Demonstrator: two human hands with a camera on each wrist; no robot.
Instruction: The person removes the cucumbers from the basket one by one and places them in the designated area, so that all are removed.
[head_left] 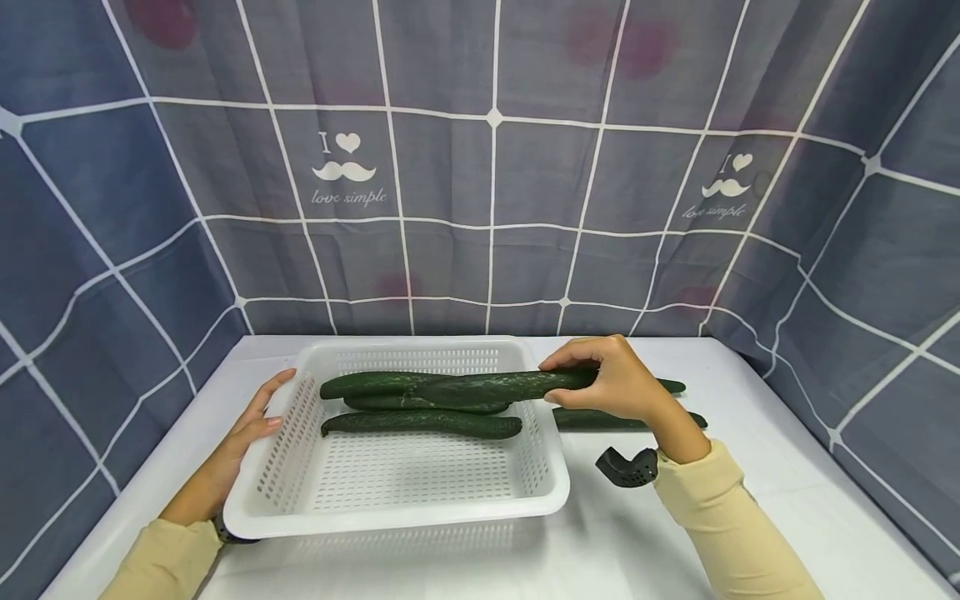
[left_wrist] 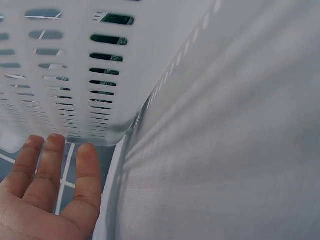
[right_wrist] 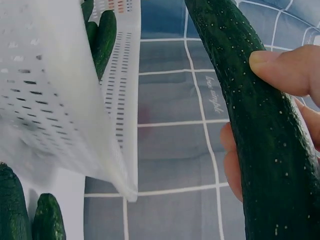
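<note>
My right hand (head_left: 611, 379) pinches a long dark green cucumber (head_left: 495, 387) between thumb and fingers, holding it across the right rim of a white perforated plastic basket (head_left: 405, 521). In the right wrist view, thumb and fingers press on opposite sides of this cucumber (right_wrist: 265, 120). Inside the basket, toward its back, lie more cucumbers, the front one (head_left: 423, 424) in full sight and others partly covered by the held one. My left hand (head_left: 243, 437) is at the basket's left side, its fingers extended along the wall; the left wrist view shows these fingers (left_wrist: 87, 175) nearly straight.
Two more cucumbers lie on the white table to the right of the basket, one farther back (head_left: 671, 387) and one nearer (head_left: 600, 420). A grey checked curtain (head_left: 450, 167) encloses the table at the back and both sides. A black wrist device (head_left: 628, 468) sits at the right cuff.
</note>
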